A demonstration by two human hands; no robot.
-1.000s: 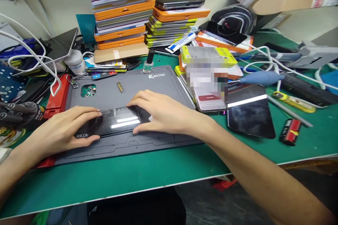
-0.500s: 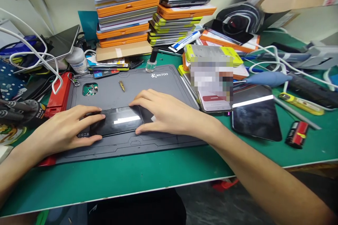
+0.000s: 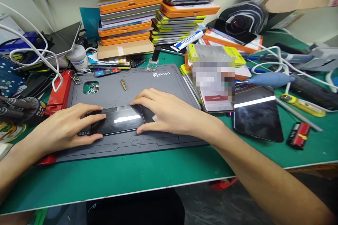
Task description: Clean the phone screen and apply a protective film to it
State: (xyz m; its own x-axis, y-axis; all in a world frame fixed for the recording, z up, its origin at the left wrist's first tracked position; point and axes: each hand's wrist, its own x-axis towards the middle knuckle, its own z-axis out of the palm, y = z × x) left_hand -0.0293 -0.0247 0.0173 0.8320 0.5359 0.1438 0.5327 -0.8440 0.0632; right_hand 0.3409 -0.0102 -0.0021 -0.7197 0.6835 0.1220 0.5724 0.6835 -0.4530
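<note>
A black smartphone lies flat, screen up, on a grey work mat, with a bright reflection across its glass. Around its left end is my left hand, thumb at the near edge and fingers at the far edge and on the glass. My right hand grips the other end between thumb and fingers; a dark piece under that palm is partly hidden. Beyond the phone on the mat are brass-coloured bits and a small glass bottle with a black cap.
A red holder runs along the mat's left side. Stacked orange and white cases stand at the back. To the right are a lit phone, a dark tablet-like panel, a yellow cutter, a battery and cables.
The camera view has shifted slightly. Both hands keep the same hold on the phone, and the phone stays in place on the mat.
</note>
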